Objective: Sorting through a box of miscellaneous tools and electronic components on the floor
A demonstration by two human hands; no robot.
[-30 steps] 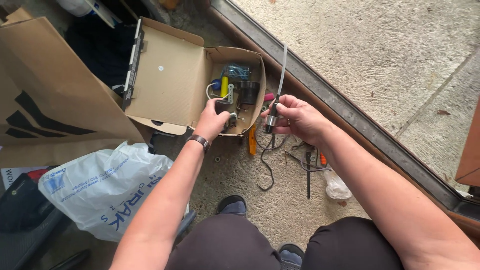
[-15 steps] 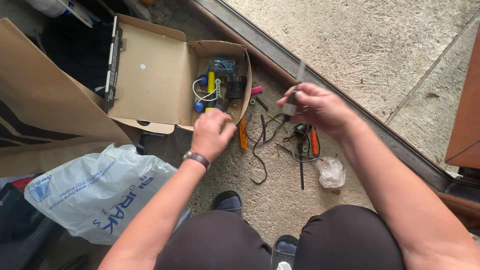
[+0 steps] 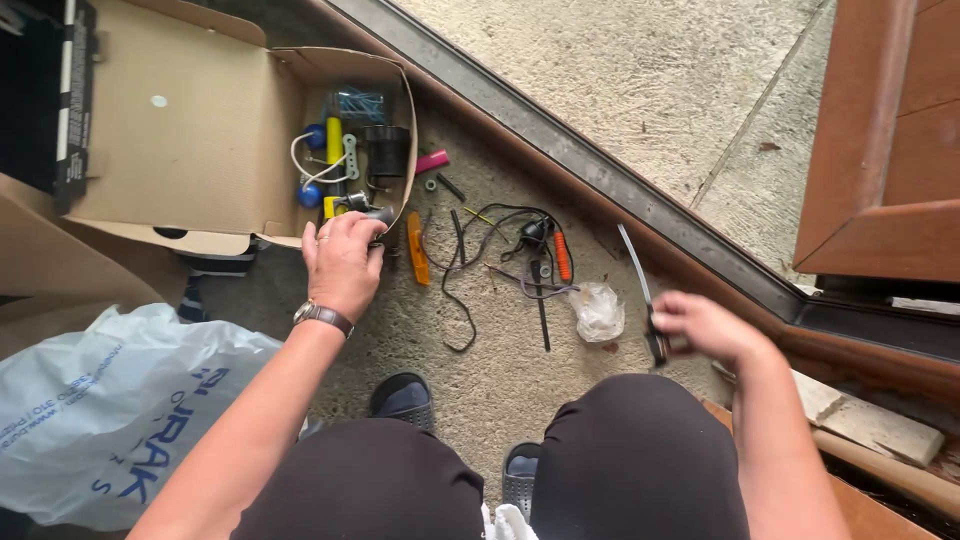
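Observation:
My left hand (image 3: 343,262) rests at the front lip of an open cardboard box (image 3: 200,150), its fingers curled around a small dark grey part (image 3: 380,215). Inside the box lie yellow and blue pieces, a white cord and a black cylinder (image 3: 387,150). My right hand (image 3: 703,325), blurred, is off to the right above my knee and grips a long thin metal blade with a dark handle (image 3: 645,300). Between the hands, loose tools lie on the concrete: an orange strip (image 3: 417,250), black cables (image 3: 460,280) and an orange-handled tool (image 3: 562,256).
A metal door threshold (image 3: 600,180) runs diagonally across the floor, with a wooden door (image 3: 890,150) at the right. A white plastic bag (image 3: 110,410) lies at the lower left, a crumpled clear bag (image 3: 598,310) by the tools. My dark-trousered knees and shoes fill the bottom.
My hands have parted: the right hand swung right and down with the blade, and the left hand went back to the box edge and closed on the dark part. The view shifted.

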